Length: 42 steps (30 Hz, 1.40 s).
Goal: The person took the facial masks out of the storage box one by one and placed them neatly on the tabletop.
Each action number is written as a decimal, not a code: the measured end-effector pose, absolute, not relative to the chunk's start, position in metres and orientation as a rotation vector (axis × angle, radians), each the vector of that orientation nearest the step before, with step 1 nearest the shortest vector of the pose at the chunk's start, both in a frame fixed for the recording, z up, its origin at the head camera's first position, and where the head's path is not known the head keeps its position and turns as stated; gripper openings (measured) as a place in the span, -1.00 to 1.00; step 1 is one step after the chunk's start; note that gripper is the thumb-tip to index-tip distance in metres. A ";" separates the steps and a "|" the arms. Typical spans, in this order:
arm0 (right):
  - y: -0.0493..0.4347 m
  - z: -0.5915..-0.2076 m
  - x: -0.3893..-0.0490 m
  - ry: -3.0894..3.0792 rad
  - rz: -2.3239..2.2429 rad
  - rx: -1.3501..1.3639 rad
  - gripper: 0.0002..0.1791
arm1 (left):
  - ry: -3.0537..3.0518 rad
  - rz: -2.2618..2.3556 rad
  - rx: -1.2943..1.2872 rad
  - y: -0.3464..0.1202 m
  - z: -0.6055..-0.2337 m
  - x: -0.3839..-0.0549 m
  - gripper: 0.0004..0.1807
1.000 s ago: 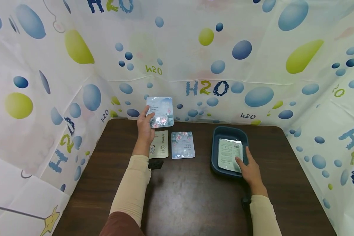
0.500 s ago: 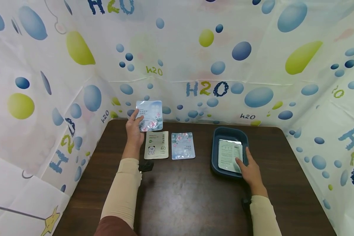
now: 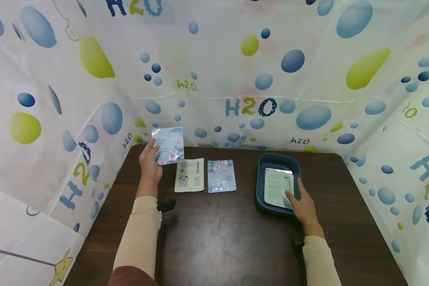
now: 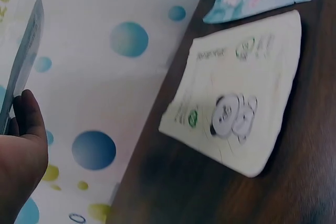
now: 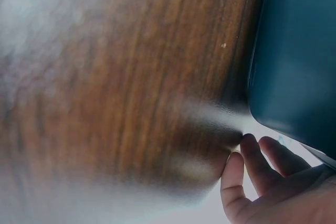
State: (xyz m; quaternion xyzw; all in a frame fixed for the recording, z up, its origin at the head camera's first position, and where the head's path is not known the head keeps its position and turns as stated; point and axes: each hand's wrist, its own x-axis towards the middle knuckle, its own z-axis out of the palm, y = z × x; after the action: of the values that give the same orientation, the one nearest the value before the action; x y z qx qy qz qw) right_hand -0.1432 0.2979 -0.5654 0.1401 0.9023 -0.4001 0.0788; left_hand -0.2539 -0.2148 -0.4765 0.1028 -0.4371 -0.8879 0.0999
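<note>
In the head view my left hand [image 3: 151, 166] pinches a light-blue flat packet [image 3: 169, 146] with pink flowers, thumb on its front, held raised over the table's back left. In the left wrist view this packet [image 4: 26, 51] shows nearly edge-on. Below lies a cream packet [image 3: 189, 175] with a cartoon panda, and to its right a second blue floral packet [image 3: 222, 176]. My right hand [image 3: 304, 207] grips the right side of a dark-blue plastic basin [image 3: 261, 198], thumb over the rim, fingers [image 5: 254, 161] along the outside. A pale-green packet [image 3: 278, 186] lies in the basin.
Everything stands on a dark wooden table [image 3: 214, 238]. A white curtain [image 3: 214, 59] with blue and green dots hangs behind its back edge and along both sides. Dark straps sit on both wrists.
My left hand has carried the blue floral packet leftward and a little down, uncovering the whole front of the cream packet. My right hand and the basin stay in place.
</note>
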 end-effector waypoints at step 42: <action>0.296 -0.563 -0.142 2.704 -1.157 0.424 0.00 | -2.557 -1.721 0.563 -0.274 -0.557 -0.226 -0.28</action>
State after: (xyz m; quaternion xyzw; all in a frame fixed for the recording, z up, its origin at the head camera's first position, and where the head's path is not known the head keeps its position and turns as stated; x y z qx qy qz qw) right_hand -0.1421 0.2960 -0.5631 0.1421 0.9067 -0.3879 0.0849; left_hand -0.2260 -0.2735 -0.5567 0.1798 -0.8161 -0.5492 0.0044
